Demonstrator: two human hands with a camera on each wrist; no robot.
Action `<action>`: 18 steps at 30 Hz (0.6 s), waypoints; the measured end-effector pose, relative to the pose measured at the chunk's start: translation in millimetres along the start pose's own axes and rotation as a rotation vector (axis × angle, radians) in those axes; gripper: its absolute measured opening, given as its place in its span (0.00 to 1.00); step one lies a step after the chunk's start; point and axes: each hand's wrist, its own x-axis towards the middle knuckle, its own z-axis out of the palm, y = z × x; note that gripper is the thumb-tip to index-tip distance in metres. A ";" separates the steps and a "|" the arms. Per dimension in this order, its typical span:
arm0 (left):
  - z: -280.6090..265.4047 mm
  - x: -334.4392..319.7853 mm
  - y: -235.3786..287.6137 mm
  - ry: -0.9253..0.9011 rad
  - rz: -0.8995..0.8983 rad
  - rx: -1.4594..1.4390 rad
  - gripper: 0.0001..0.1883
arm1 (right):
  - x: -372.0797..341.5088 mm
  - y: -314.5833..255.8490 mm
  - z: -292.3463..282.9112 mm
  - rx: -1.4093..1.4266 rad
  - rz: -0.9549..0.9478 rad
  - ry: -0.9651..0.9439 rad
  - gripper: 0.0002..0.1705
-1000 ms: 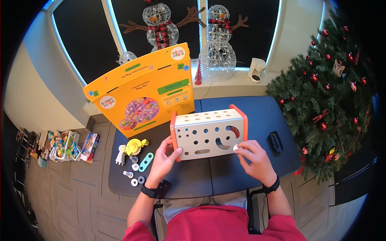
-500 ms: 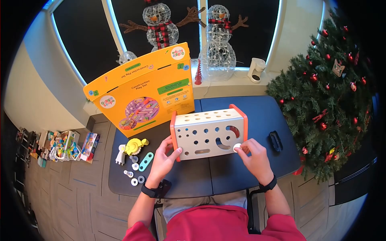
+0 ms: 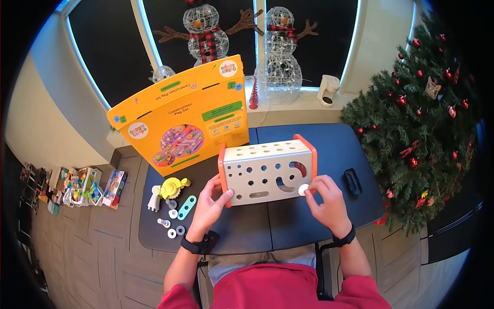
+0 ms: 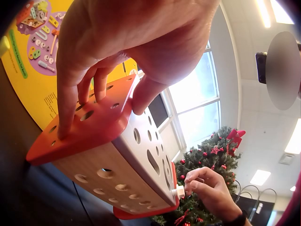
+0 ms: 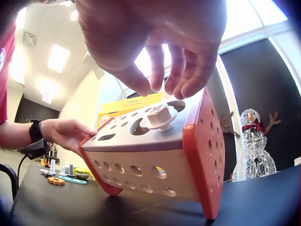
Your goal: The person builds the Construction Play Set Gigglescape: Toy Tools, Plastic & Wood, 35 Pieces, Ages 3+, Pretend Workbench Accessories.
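Observation:
A wooden toy workbench (image 3: 270, 177) with a grey holed face and red end panels stands on the table. My left hand (image 3: 207, 205) grips its left end, thumb on the grey face and fingers spread over the red panel (image 4: 106, 110). At the right of the grey face sits a white toy bolt (image 5: 160, 117), its hexagonal head facing out. My right hand (image 3: 329, 203) is just beside the bolt, with loosely bent fingers; in the right wrist view the fingertips (image 5: 146, 89) hover right over the head, with a small gap.
Left of the workbench lie a turquoise strip (image 3: 187, 207), yellow toy parts (image 3: 172, 188), a white bolt (image 3: 163, 223) and a grey nut (image 3: 180, 230). A large yellow box (image 3: 180, 116) stands behind. A black band-like object (image 3: 353, 181) is at the right, near a decorated tree (image 3: 411, 134).
My right fingers closed in on the white bolt's head half a second ago and have since loosened, drawing slightly away. The left hand and workbench have stayed put.

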 end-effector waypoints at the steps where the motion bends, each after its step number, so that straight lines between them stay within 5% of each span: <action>1: 0.1 -0.1 0.1 -0.002 -0.003 0.002 0.24 | 0.8 -1.9 -0.6 0.019 -0.066 -0.006 0.07; 18: 0.1 -0.1 -0.9 -0.002 -0.005 -0.018 0.24 | -1.8 0.8 -0.3 0.003 -0.099 -0.147 0.08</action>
